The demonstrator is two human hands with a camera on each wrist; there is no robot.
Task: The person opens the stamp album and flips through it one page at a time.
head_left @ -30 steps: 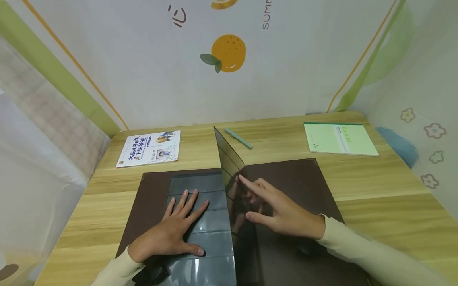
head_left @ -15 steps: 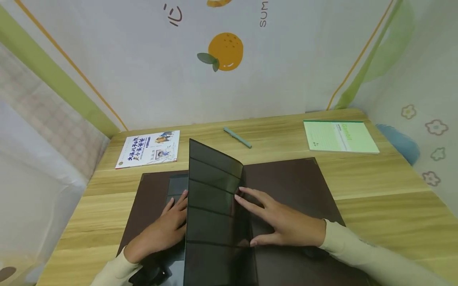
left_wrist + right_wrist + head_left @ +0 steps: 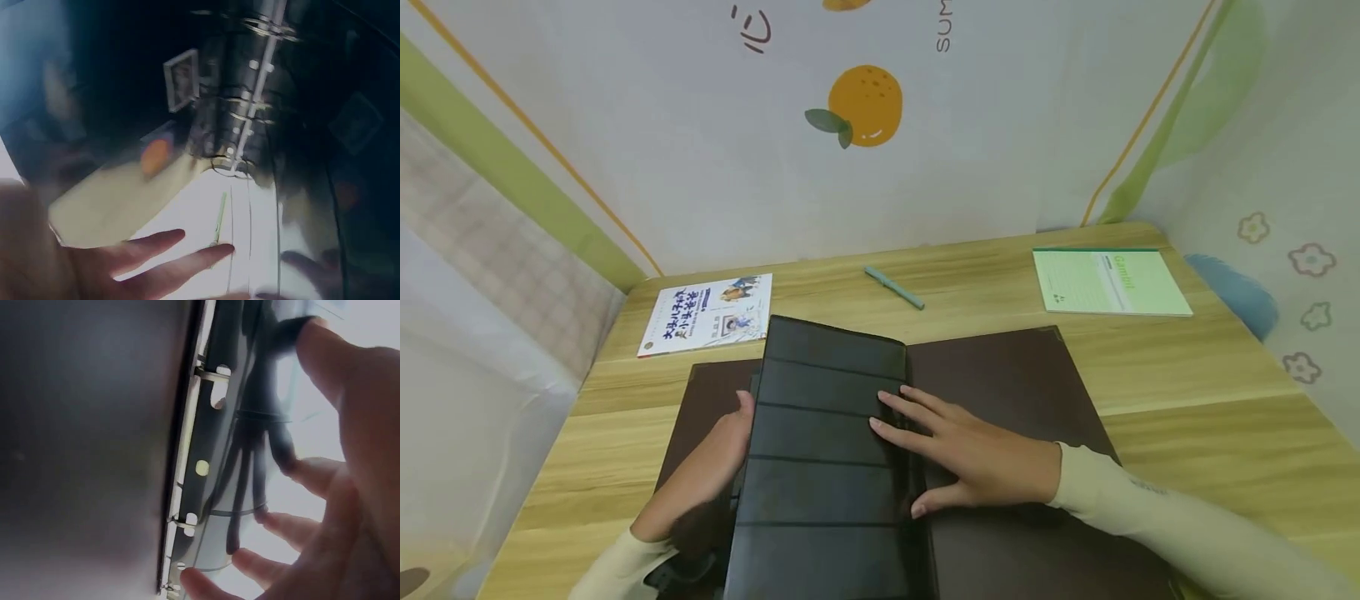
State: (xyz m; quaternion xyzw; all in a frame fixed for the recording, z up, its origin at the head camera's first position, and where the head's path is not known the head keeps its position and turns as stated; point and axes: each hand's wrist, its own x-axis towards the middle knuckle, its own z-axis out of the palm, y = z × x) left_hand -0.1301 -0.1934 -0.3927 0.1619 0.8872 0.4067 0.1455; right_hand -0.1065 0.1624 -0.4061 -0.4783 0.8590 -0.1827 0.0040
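A ring binder with a dark brown cover (image 3: 1000, 400) lies spread on the table, its metal rings (image 3: 215, 375) showing in the right wrist view. One black page with rows of pockets (image 3: 827, 433) leans to the left, raised over that side. My right hand (image 3: 958, 450), fingers spread, touches this page near the spine with its fingertips. At the page's left edge is my left hand (image 3: 726, 446), thumb upward, its fingers hidden behind the page in the head view. Those fingers (image 3: 181, 272) look straight and apart in the left wrist view.
A white picture book (image 3: 707, 315) lies at the back left of the wooden table (image 3: 1187, 400). Behind the binder is a green pen (image 3: 893, 287), and a pale green notebook (image 3: 1112, 282) sits at the back right. A printed curtain (image 3: 970, 150) hangs behind the table.
The pocket page has swung from upright over to the left. My left hand, earlier flat on the pages beneath, has turned thumb-up at the page's edge. My right fingertips have shifted slightly left.
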